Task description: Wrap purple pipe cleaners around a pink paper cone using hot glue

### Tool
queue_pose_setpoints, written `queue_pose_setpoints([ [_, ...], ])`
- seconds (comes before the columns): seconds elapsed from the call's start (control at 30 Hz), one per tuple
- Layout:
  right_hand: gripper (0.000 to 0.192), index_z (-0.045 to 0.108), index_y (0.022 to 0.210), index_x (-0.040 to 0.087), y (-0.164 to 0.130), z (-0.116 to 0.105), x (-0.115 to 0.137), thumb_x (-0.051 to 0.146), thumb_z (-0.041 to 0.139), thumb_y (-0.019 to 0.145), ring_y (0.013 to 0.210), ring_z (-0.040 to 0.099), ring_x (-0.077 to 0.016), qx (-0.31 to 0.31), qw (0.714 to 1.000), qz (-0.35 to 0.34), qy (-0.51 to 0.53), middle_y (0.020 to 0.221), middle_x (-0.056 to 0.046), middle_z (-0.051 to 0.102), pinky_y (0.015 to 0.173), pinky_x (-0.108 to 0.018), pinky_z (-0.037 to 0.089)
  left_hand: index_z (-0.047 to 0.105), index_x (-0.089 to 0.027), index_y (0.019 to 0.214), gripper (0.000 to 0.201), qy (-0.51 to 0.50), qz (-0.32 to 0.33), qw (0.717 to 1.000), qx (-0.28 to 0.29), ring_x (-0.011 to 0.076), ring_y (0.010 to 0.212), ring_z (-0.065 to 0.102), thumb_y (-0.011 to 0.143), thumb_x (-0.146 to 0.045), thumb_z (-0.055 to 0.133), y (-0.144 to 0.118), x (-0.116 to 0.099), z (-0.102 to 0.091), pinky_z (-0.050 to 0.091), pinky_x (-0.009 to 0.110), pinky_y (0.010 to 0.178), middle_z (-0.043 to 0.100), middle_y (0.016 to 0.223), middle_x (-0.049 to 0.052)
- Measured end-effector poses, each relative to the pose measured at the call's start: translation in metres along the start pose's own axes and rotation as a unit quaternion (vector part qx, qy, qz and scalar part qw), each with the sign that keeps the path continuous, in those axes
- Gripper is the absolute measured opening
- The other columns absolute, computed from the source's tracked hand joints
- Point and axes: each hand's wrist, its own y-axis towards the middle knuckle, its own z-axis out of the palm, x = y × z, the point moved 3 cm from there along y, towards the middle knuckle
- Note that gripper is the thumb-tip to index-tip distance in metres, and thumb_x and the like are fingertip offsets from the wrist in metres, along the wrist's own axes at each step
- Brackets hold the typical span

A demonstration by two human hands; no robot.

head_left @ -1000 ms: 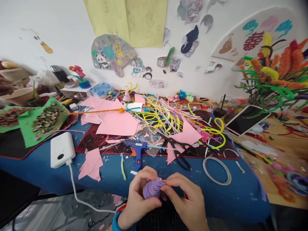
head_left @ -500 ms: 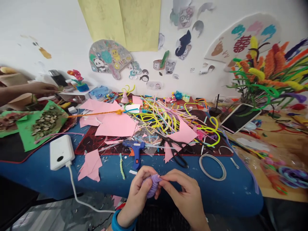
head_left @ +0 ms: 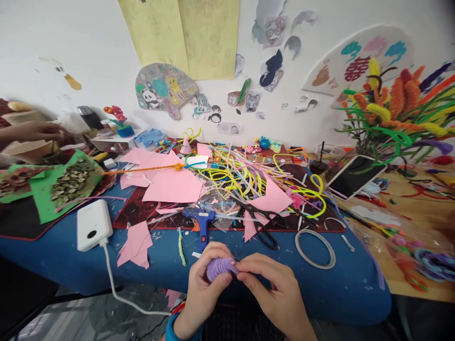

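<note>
- Blue cloth-covered table (head_left: 341,289) fills the middle of the view, strewn w/ craft scraps; its near edge runs just behind both hands.
- Dark red-edged work mat (head_left: 142,215) lies on the table centre, under most of the clutter.
- Tangle of yellow, pink & green chenille stems (head_left: 245,173) sits at 12 o'clock from the hands, far side of the mat.
- Pink paper offcuts (head_left: 172,184) lie at abt 11 o'clock, more at 10 o'clock near the table edge.
- Green paper sheet w/ dried seed bits (head_left: 67,182) at 10 o'clock, far left; another person's hand (head_left: 39,131) reaches in above it, blurred.
- Bouquet of orange, yellow & green chenille flowers (head_left: 398,111) at 2 o'clock, w/ a dark-screened tablet (head_left: 355,175) leaning below it.
- White power bank w/ cable (head_left: 93,225) at 9–10 o'clock on the blue cloth.
- White tape ring (head_left: 314,247) at 2 o'clock, close to the right hand.
- Black-handled scissors (head_left: 263,222) at 1 o'clock, on the mat edge.
- Small blue glue gun (head_left: 202,221) at 12 o'clock, just beyond the hands.
- Left hand (head_left: 202,289) cups a lilac coiled chenille ball (head_left: 217,267), fingers wrapped snug round it, at the near table edge, bottom centre.
- Right hand (head_left: 273,293) pinches the ball's right end w/ thumb & fingertips, narrow grip; both hands touch it.
</note>
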Motion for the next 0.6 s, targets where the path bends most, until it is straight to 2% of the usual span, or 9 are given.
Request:
queue_pose_setpoints([
  [0.13, 0.018, 0.076, 0.081, 0.021, 0.003, 0.0, 0.002, 0.03, 0.072, 0.095, 0.063, 0.075, -0.0133, -0.005, 1.0, -0.012, -0.012, 0.071, -0.001, 0.079, 0.064, -0.018, 0.059, 0.074, -0.02, 0.099, 0.024, -0.066, -0.024, 0.997, -0.015, 0.0198, 0.078, 0.065, 0.088, -0.041, 0.075, -0.006, 0.008, -0.001, 0.052, 0.028, 0.072, 0.07, 0.087, 0.006],
  [0.23, 0.019, 0.073, 0.081, 0.021, 0.006, -0.001, 0.004, 0.03, 0.071, 0.097, 0.063, 0.075, -0.0144, -0.006, 0.999, -0.036, -0.035, 0.067, 0.0, 0.077, 0.064, -0.02, 0.06, 0.073, -0.019, 0.096, 0.027, -0.152, -0.059, 0.986, -0.019, 0.0147, 0.066, 0.064, 0.086, -0.043, 0.078, -0.007, 0.008, 0.003, 0.051, 0.023, 0.062, 0.072, 0.084, 0.004],
  [0.37, 0.019, 0.072, 0.084, 0.019, 0.006, -0.002, 0.004, 0.026, 0.065, 0.1, 0.072, 0.076, -0.0165, 0.011, 0.994, -0.093, -0.055, 0.072, -0.003, 0.077, 0.071, -0.024, 0.063, 0.072, -0.016, 0.086, 0.029, -0.255, -0.113, 0.96, 0.017, 0.0089, 0.052, 0.056, 0.083, -0.044, 0.08, -0.002, 0.003, 0.013, 0.048, 0.019, 0.056, 0.066, 0.066, 0.0],
  [0.47, 0.014, 0.072, 0.091, 0.019, 0.003, -0.004, 0.001, 0.018, 0.062, 0.101, 0.076, 0.074, -0.0165, 0.034, 0.987, -0.145, -0.063, 0.078, -0.004, 0.077, 0.081, -0.03, 0.065, 0.071, -0.015, 0.089, 0.027, -0.351, -0.145, 0.921, 0.084, 0.0058, 0.043, 0.043, 0.087, -0.042, 0.075, -0.001, 0.003, 0.02, 0.047, 0.018, 0.052, 0.055, 0.053, -0.005],
  [0.6, 0.016, 0.071, 0.1, 0.017, -0.001, -0.005, -0.003, 0.01, 0.056, 0.102, 0.078, 0.074, -0.0155, 0.055, 0.974, -0.205, -0.078, 0.082, -0.004, 0.078, 0.09, -0.034, 0.065, 0.067, -0.014, 0.092, 0.022, -0.468, -0.203, 0.841, 0.179, 0.0036, 0.032, 0.028, 0.096, -0.034, 0.058, -0.003, 0.009, 0.025, 0.04, 0.016, 0.04, 0.045, 0.05, -0.008],
])
